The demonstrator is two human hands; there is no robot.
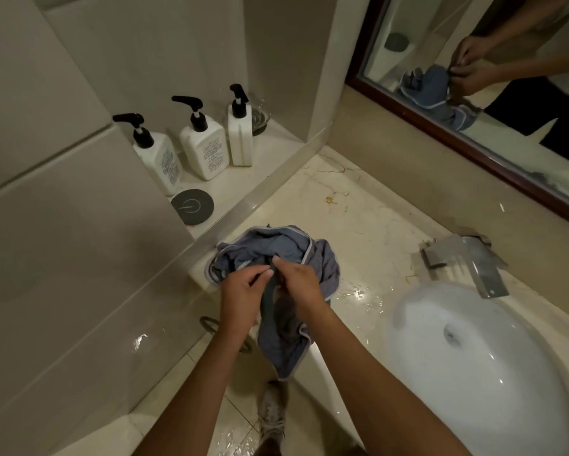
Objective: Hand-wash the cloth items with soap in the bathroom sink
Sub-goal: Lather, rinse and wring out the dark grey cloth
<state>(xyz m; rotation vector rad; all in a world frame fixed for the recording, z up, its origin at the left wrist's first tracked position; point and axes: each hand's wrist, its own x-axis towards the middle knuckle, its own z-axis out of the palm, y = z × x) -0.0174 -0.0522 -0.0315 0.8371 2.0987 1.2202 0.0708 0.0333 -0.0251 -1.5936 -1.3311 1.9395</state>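
Note:
A crumpled blue-grey cloth with pale piping [286, 248] lies on the marble counter's left end, one part hanging over the front edge. Above it, my left hand [240, 297] and my right hand [298, 284] both pinch a narrow dark grey cloth strip [269, 297] that hangs down between them. The white oval sink [480, 366] sits to the right, apart from the cloth, with a square metal faucet [464, 258] behind it. Three white pump bottles [204, 143] stand on a ledge at the back left.
A round dark grey disc [192, 206] lies on the ledge in front of the bottles, and a glass soap dish [260, 121] sits behind them. Water is pooled on the counter [362, 294] between cloth and sink. A wood-framed mirror [474, 93] runs along the right wall.

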